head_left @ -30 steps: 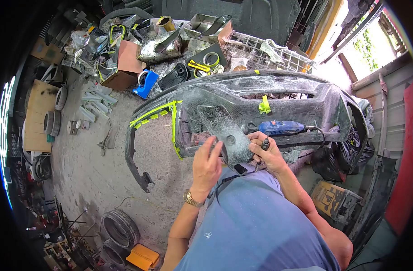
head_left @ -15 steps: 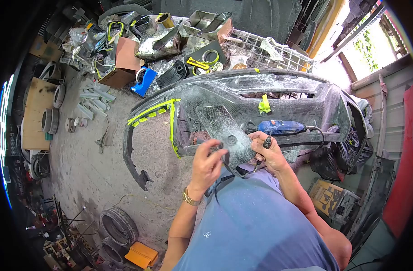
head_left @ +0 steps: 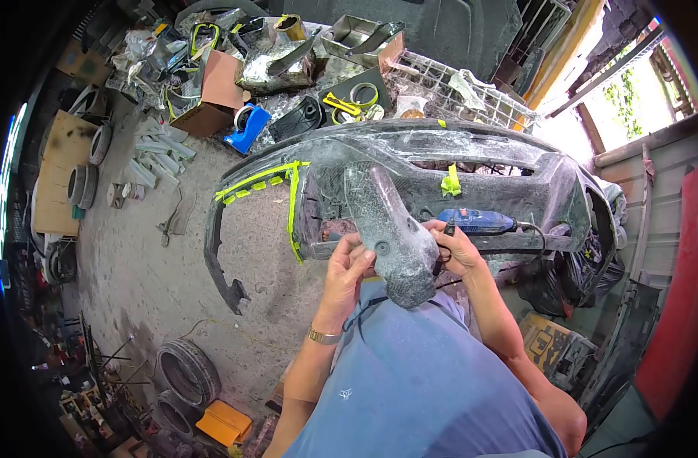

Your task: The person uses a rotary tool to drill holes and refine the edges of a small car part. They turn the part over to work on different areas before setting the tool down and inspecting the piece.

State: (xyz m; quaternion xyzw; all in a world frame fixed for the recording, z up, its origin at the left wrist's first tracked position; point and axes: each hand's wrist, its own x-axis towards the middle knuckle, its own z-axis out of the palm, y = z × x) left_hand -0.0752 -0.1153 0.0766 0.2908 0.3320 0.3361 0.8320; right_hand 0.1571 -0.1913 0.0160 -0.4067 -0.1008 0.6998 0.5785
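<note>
Wkshop flr point(head_left: 127, 275); bumper point(head_left: 414, 183) w/ blue tool point(head_left: 480, 221) behind panel point(head_left: 404, 248); L hand point(head_left: 344, 273) holds panel, R hand point(head_left: 459, 250) panel + handpiece point(head_left: 449, 227).

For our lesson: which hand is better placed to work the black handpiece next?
Likely the right hand: it holds the black handpiece, while the left hand grips the dusty plastic part.

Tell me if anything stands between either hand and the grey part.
Nothing visible does: the left hand and right hand both hold the part at its edges. The right also has a black tool.
</note>
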